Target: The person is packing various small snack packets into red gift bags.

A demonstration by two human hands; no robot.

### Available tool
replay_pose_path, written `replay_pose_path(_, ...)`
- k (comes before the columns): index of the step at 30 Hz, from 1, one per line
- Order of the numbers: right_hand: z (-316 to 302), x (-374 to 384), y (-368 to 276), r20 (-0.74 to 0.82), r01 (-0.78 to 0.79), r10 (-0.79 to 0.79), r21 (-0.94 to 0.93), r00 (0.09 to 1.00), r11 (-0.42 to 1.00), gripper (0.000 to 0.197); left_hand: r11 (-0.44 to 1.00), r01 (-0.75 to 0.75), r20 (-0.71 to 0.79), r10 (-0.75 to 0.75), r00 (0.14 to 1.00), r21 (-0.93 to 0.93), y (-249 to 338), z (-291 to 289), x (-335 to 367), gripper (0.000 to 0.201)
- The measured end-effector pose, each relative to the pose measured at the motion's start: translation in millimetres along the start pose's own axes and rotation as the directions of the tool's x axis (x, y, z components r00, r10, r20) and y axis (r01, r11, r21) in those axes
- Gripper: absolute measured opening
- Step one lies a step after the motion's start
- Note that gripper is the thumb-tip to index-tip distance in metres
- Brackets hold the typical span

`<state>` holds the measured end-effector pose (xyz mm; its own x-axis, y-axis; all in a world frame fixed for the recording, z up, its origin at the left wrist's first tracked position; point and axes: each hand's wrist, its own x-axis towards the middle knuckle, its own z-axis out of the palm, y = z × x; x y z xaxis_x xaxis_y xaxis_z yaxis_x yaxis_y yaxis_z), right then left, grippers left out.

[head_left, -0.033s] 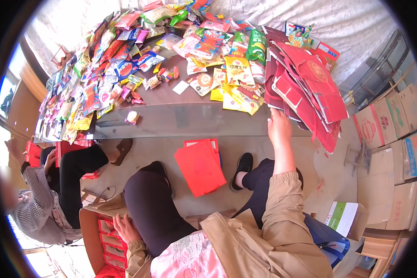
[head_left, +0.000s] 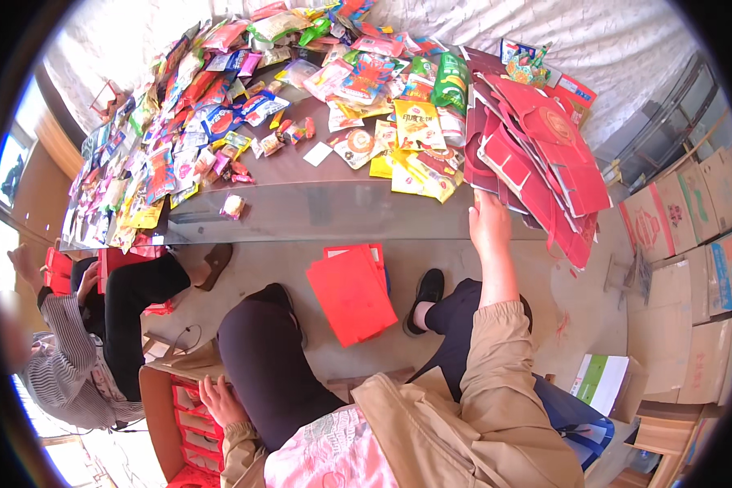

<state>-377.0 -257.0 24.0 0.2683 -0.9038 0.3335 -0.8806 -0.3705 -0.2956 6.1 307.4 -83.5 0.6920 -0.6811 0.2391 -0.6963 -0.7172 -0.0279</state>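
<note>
My right hand (head_left: pixel 489 226) reaches forward to the table's near edge. Its fingers lie together at the lower left edge of a stack of flattened red cartons (head_left: pixel 545 138), closed on the edge of one; the fingertips are partly hidden. By my left thigh, my left hand (head_left: pixel 222 402) hangs with its fingers apart and nothing in them. It is beside an open cardboard box (head_left: pixel 156 407) holding several red packs (head_left: pixel 197 419). Between my feet on the floor lies a small pile of red folders or flat cartons (head_left: pixel 351 297).
Bagged snacks (head_left: pixel 219 122) in many colours heap over the dark, glass-edged table (head_left: pixel 317 215). One small wrapped piece (head_left: pixel 233 206) lies near its front edge. A person in a striped sleeve (head_left: pixel 63 325) sits at the left. Cardboard boxes (head_left: pixel 666 325) stack at the right, near a white-green box (head_left: pixel 600 382).
</note>
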Motion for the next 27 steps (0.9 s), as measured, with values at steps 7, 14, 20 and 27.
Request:
replay_pose_path(7, 14, 13, -23, 0.317, -0.4, 0.409, 0.907, 0.856, 0.134, 0.037, 1.0, -0.007, 0.0, 0.007, 1.0, 0.005, 3, -2, 2, 0.037)
replay_pose_path(14, 15, 10, -42, 0.462, -0.411, 0.102, 0.854, 0.881, -0.317, 0.021, 1.0, 0.02, 0.027, -0.021, 0.999, 0.011, 3, -3, 1, 0.038)
replay_pose_path(20, 18, 7, -55, 0.436, -0.382, 0.072, 0.847, 0.897, -0.37, 0.019, 0.999, 0.031, 0.024, -0.031, 0.999, 0.01, 0, 0, -2, 0.039)
replay_pose_path(27, 6, 7, -80, 0.241, -0.234, 0.072, 0.968, 0.968, -0.092, 0.041, 0.999, 0.051, 0.027, -0.051, 0.998, -0.008, 2, -2, -2, 0.04)
